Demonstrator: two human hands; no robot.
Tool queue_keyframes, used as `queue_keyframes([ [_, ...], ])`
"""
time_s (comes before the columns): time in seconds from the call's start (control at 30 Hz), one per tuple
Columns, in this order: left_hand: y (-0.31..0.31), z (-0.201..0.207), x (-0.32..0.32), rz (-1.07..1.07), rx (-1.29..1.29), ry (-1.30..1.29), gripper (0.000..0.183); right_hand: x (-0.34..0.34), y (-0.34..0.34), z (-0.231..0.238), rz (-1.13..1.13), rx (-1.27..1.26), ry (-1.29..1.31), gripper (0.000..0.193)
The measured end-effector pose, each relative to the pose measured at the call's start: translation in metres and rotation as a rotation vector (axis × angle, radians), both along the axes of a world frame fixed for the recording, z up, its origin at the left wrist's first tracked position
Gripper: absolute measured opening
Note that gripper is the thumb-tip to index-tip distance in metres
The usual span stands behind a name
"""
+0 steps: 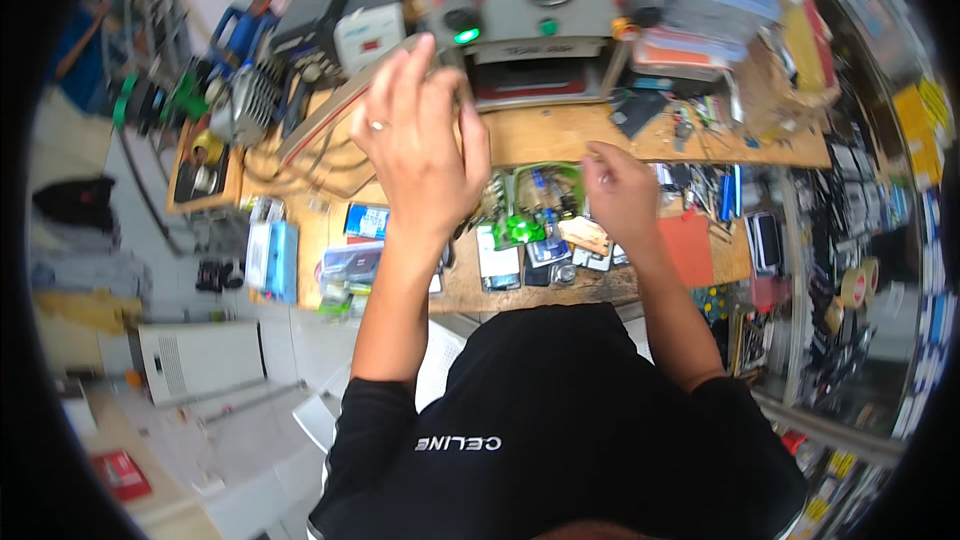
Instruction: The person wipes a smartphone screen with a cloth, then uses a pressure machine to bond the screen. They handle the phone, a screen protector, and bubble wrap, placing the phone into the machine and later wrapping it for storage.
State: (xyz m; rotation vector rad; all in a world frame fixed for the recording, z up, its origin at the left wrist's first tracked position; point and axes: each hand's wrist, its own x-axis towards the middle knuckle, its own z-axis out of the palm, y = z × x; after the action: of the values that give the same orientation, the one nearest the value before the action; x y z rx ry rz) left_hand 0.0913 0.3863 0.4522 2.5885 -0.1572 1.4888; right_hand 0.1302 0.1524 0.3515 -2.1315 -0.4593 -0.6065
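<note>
My left hand [422, 135] is raised over the workbench [530, 135], its fingers stretched and apart, with a ring on one of them. A long flat brown strip [335, 105] runs slantwise behind those fingers; whether they touch it I cannot tell. Just beyond is a grey machine [500, 0] with round gauges, dark knobs and a lit green light [467, 36]. My right hand [622, 192] is curled closed beside a green tray [568, 174] of small parts. Anything inside its fingers is hidden. Several phones, one of them white-faced [500, 265], lie along the near edge.
Stacked plastic boxes [715, 0] and a cardboard box [780, 90] stand right of the machine. To the left are grey boxes [315, 25] and a blue tool [240, 35]. An orange-red sheet [686, 252] lies by my right forearm. A glass display case [850, 290] borders the right side.
</note>
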Motion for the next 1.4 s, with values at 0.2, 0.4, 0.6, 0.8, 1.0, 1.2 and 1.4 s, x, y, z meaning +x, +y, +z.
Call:
queue_keyframes([
  [0.2, 0.102, 0.015, -0.045, 0.277, -0.376, 0.213, 0.022, -0.029, -0.094, -0.054, -0.037, 0.112, 0.284, 0.016],
  [0.4, -0.001, -0.022, -0.085, 0.106, -0.425, 0.088, 0.039, -0.049, -0.143, -0.069, -0.05, 0.338, 0.625, 0.021],
  [0.6, -0.094, -0.024, -0.087, -0.419, -0.641, 0.153, 0.062, -0.009, -0.058, -0.023, 0.418, 0.472, 0.265, 0.035],
  [0.8, -0.093, -0.091, -0.12, -0.436, -0.614, 0.418, 0.047, 0.044, -0.028, -0.02, 0.238, 0.208, 0.208, 0.017],
  [1.0, -0.047, -0.143, -0.173, -0.163, -0.808, 0.525, 0.002, 0.041, -0.028, -0.035, 0.123, 0.103, 0.083, 0.017],
  [1.2, -0.005, -0.146, -0.207, -0.045, -0.708, 0.91, 0.01, 0.063, -0.023, -0.038, 0.208, 0.26, 0.236, 0.026],
  [1.4, -0.014, -0.13, -0.187, -0.124, -0.642, 0.689, 0.017, 0.064, -0.022, -0.037, 0.206, 0.268, 0.209, 0.026],
])
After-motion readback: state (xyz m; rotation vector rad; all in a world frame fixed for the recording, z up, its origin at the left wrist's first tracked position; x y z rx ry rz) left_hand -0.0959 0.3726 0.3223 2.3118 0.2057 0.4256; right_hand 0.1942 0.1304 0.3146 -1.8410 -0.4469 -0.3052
